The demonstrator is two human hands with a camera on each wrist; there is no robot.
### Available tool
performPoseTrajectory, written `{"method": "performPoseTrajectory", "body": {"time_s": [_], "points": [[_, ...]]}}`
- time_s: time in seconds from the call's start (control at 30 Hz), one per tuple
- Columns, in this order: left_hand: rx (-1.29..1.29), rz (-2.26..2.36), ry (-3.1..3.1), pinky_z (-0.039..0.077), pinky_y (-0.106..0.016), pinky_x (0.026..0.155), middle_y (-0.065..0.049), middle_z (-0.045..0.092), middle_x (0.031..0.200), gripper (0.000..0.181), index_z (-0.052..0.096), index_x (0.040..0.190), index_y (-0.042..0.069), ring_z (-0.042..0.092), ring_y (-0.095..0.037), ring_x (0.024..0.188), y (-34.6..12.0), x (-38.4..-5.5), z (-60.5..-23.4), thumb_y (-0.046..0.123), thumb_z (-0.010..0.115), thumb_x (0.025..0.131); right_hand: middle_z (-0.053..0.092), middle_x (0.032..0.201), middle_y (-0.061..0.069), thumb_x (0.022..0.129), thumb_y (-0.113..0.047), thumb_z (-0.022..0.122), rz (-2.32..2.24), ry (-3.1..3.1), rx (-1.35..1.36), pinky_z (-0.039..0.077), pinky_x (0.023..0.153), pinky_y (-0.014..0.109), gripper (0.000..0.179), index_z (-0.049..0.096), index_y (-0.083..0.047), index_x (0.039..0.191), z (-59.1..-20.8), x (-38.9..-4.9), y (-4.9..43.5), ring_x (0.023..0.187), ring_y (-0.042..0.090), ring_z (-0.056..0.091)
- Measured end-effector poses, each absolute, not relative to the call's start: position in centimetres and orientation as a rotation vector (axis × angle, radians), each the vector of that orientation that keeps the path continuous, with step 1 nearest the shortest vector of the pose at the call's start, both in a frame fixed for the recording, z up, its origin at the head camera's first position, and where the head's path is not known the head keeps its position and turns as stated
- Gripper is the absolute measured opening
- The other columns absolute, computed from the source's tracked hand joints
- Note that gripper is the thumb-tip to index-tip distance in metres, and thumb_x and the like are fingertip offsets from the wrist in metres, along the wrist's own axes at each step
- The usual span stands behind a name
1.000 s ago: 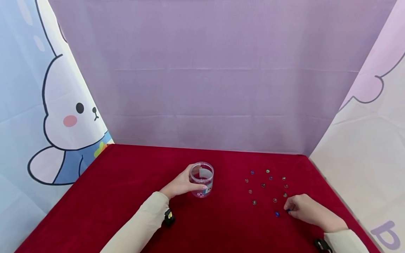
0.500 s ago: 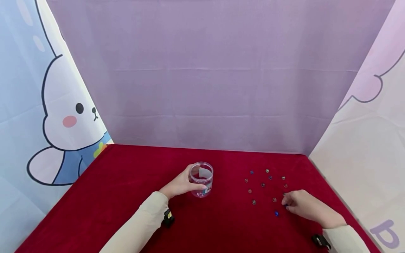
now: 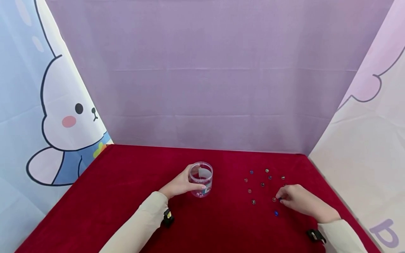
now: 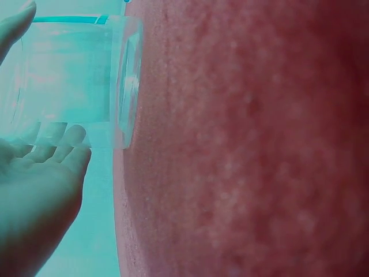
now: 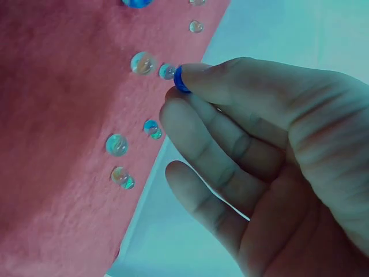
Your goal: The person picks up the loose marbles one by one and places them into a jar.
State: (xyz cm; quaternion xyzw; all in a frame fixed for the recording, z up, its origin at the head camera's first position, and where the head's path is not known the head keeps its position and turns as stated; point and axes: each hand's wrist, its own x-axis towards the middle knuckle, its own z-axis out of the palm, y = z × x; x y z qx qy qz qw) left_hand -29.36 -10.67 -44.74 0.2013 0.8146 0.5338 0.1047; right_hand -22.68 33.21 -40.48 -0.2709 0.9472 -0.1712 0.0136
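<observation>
My left hand [image 3: 179,184] holds a clear plastic jar [image 3: 207,181] round its side, with thumb and fingers on opposite sides. The jar stands upright on the red cloth, open at the top, a label on its wall. In the left wrist view the jar [image 4: 75,75] looks see-through, with fingertips behind its wall. Over to the right, thumb and index finger of my right hand [image 3: 299,200] pinch a blue marble [image 5: 181,79]. That hand hovers among the scattered marbles, close over the cloth. Another blue marble [image 3: 276,213] lies just in front of it.
Several glass marbles, such as a clear one [image 3: 253,202] and a greenish one [image 3: 267,170], are spread over the right part of the red cloth [image 3: 133,175]. A lilac curtain [image 3: 202,88] hangs behind, and printed side panels stand left and right.
My right hand has moved left and away from me over the marbles, carrying the blue marble between its fingers. My left hand and the jar stay put.
</observation>
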Motion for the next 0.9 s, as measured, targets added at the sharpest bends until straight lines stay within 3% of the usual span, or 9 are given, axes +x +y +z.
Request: {"method": "performPoseTrajectory", "body": {"time_s": [0.9], "points": [[0.602,1.59,2.356,0.045,-0.051,0.102,-0.006,0.044,0.145,0.092,0.031,0.153,0.015,0.04,-0.027,0.134,-11.0,-29.6,-45.0,0.038,0.084,0.082,0.07,0.096,-0.004,0.085,-0.001,0.077,-0.539,3.036,-0.96,0.057,0.073,0.028,0.018,0.074,-0.007,0.101,-38.8,-24.1,29.5,0.085,0.011,0.066]]}}
